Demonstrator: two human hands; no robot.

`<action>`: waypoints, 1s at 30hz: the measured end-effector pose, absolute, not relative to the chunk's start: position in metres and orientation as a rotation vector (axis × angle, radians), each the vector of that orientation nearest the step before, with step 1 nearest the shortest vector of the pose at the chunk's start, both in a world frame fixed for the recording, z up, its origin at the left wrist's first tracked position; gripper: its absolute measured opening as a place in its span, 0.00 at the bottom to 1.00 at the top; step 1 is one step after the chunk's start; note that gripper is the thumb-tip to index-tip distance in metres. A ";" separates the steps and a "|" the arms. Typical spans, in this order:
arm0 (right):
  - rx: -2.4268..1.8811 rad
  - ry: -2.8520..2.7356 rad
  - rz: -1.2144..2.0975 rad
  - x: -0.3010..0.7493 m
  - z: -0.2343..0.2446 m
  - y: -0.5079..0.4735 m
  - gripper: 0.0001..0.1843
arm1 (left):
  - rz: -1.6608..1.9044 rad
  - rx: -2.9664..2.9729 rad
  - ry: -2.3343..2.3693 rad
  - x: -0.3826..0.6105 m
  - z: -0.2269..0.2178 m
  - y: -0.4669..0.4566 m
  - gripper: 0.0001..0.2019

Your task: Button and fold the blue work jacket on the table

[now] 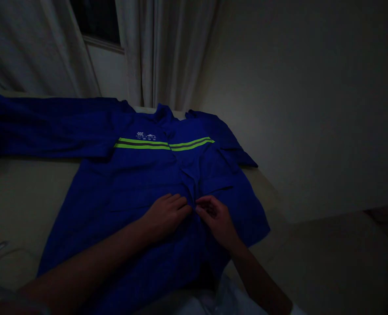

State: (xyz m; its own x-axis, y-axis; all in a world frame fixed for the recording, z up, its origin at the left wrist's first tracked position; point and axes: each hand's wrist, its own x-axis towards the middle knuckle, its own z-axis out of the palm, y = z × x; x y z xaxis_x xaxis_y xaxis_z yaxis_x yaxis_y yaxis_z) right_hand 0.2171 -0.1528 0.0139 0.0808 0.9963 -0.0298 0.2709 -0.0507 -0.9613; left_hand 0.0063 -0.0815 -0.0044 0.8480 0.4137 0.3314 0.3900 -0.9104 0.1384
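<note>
Bare forearms (82, 273) reach in from the near edge. Left hand (165, 215) lies curled against the front opening of a blue work shirt (138, 175); grip hard to judge. Right hand (216, 220) just beside it, fingers (202, 203) seemingly pinching the same edge. Shirt spread flat on a pale surface (19, 197), collar far, lime chest stripes (164, 143). Left sleeve cut off by frame. Buttons lost in dim light.

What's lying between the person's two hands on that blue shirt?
In the head view, the narrow stretch between the left hand and the right hand holds only the front placket of the blue work shirt.
</note>
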 end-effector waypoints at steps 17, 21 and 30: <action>-1.432 -1.682 0.702 0.215 0.016 -0.145 0.03 | 0.736 2.264 0.735 0.007 -0.003 -0.081 0.12; -1.406 -1.676 0.638 0.212 0.012 -0.148 0.03 | 0.669 1.964 0.734 0.005 0.010 -0.082 0.08; -1.405 -1.727 0.582 0.209 0.014 -0.149 0.02 | 0.660 1.880 0.719 0.005 0.009 -0.083 0.07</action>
